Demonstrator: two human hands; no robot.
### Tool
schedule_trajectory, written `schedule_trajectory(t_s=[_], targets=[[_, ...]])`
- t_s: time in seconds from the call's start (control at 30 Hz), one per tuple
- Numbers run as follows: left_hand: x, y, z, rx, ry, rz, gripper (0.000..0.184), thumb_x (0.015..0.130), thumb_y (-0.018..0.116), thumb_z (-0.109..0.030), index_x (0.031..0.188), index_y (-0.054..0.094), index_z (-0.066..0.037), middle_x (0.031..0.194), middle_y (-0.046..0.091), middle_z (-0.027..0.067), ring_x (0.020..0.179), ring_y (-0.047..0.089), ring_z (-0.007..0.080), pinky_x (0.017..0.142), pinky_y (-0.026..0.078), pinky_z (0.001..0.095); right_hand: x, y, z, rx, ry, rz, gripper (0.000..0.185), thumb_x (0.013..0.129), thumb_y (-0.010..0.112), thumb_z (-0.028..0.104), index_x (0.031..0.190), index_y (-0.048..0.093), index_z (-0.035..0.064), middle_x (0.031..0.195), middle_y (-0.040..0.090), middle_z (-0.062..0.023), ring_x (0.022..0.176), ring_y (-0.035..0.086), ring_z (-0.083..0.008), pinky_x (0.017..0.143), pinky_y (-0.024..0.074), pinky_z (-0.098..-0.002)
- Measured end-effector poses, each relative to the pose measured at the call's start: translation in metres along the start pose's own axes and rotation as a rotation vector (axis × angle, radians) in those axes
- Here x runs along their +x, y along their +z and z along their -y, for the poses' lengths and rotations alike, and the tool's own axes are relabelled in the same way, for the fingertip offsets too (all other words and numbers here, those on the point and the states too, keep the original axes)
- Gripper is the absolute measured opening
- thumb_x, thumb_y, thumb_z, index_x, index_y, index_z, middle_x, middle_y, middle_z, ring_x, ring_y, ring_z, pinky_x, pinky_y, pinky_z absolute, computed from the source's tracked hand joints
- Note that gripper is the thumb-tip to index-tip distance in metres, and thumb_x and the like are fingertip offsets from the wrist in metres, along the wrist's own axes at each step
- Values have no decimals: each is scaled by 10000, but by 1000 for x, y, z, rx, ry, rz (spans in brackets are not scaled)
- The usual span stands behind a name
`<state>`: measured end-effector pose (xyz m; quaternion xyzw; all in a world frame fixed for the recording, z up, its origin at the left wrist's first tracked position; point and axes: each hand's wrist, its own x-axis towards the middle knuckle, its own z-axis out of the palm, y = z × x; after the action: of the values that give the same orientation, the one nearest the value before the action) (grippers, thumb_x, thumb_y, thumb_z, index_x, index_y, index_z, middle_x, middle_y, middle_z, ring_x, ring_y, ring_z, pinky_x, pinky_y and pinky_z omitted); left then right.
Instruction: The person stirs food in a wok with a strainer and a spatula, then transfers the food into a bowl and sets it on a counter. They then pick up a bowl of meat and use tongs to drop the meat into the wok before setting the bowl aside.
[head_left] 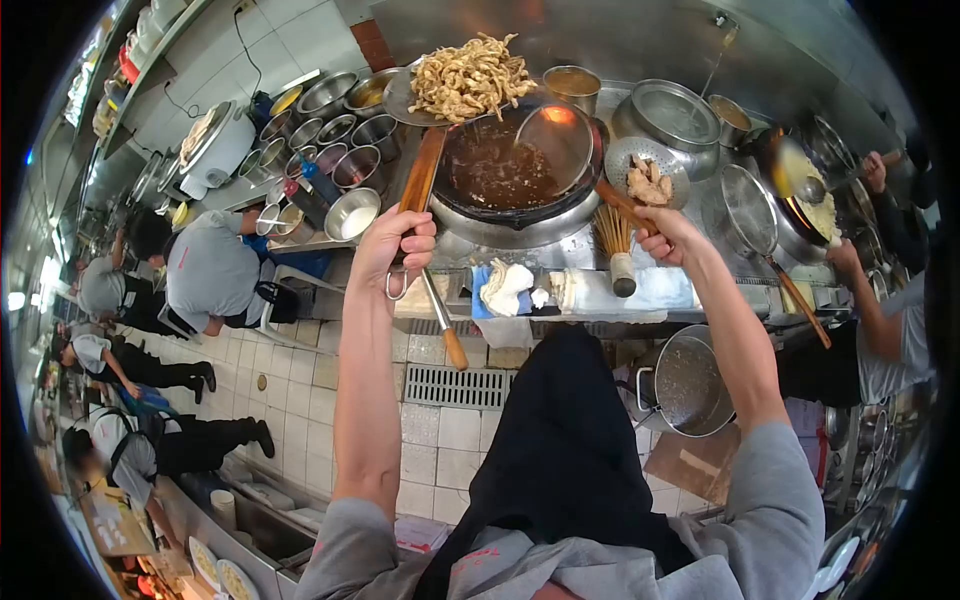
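My left hand (397,247) is closed around the wooden handle of a skimmer (425,165). Pale brown fried strips (473,80) are heaped on its round head, at the wok's back left edge. A metal rod with a wooden end (456,350) slants down beside that hand; whether I hold it too, I cannot tell. My right hand (667,232) grips the wooden handle of a second strainer (562,150), its round head tilted over the right side of the wok (510,215). Dark bubbling oil (490,165) with small crumbs fills the wok.
A perforated ladle with fried pieces (650,184), a bamboo brush (617,250) and a lidded pot (675,115) stand right of the wok. Several steel bowls (357,168) crowd the left. Beside me a co-worker's hand (845,257) is at another wok (815,215). Folded cloths (615,290) lie along the front edge.
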<state>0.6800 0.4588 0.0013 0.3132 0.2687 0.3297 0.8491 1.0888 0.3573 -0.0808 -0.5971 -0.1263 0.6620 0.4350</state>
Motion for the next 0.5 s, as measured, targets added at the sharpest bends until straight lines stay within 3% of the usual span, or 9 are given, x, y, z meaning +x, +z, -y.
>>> schedule_trajectory(t_s=[0.1,0.27,0.5], targets=[[-3,1,-1,3,-7,-5,137,872,510,11,956,439,-70,652,427,10,476,387,38,348,281,184,-1,13,-10,195,185,185,183,960,441,304,954,407,124,633,432,29,374,288,-9,285,204,-155],[-4,-1,-4,-12,-12,14,145,872,510,10,960,427,-71,657,428,13,479,392,35,347,280,182,10,58,-27,465,233,419,118,977,402,248,960,384,132,630,434,15,366,283,-8,268,215,-157],[3,3,-8,-3,-6,-20,178,871,515,11,984,407,-75,657,429,14,461,387,35,344,274,181,24,109,-50,1036,327,527,185,970,446,223,950,421,40,632,413,-10,373,320,-32,284,252,-163]])
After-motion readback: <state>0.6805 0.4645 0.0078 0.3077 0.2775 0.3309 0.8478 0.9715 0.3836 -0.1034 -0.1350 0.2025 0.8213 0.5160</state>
